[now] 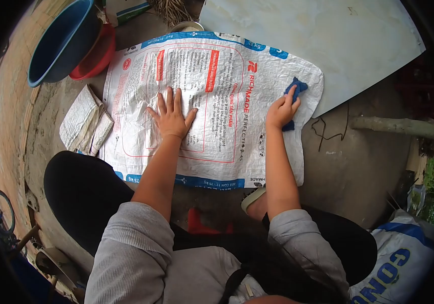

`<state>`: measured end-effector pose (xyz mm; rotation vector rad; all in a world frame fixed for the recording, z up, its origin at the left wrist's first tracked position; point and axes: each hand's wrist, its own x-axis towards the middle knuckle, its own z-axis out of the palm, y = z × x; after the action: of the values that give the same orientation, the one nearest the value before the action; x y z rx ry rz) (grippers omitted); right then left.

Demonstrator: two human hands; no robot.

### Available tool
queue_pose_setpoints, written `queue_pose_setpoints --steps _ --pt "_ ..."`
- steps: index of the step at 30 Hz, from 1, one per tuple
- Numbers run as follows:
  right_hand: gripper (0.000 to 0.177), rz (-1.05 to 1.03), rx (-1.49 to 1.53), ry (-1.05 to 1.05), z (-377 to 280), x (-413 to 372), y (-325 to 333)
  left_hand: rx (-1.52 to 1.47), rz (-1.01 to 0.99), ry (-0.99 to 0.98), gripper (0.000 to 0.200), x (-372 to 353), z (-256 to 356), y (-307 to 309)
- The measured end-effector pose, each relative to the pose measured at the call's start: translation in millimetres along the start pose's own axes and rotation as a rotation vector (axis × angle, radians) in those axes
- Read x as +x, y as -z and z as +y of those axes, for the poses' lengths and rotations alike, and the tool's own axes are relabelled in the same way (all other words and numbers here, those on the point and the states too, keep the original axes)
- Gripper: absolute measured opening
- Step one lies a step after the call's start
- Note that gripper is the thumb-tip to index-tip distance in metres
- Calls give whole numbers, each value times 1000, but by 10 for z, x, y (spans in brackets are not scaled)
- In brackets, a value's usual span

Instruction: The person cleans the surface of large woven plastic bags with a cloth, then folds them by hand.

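A white printed feed sack (212, 131) with blue edges and red lettering lies flat on the ground in front of me. My left hand (172, 115) presses on its middle, palm down with the fingers spread. Near the sack's right end, my right hand (281, 110) is closed on a blue cloth (297, 90). Part of the cloth sticks out beyond the fingers and another part shows below the hand, against the sack. At the sack's left side lies a folded white sack (86, 120).
A blue basin (61, 40) rests tilted over a red basin (98, 55) at upper left. A large pale sheet (318, 45) reaches the sack's upper right. A wooden pole (399, 126) lies at right, with a stuffed white-and-blue sack (399, 258) at lower right.
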<state>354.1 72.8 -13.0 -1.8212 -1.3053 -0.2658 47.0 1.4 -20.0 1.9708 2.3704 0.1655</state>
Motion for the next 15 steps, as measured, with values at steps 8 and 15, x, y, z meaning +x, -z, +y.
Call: queue_pose_setpoints --steps 8,15 --pt "48 -574 120 522 -1561 -907 -309 26 4 3 85 7 -38 -99" --pt "45 -603 -318 82 -2 -422 -139 -8 13 -9 80 -1 -3 -11"
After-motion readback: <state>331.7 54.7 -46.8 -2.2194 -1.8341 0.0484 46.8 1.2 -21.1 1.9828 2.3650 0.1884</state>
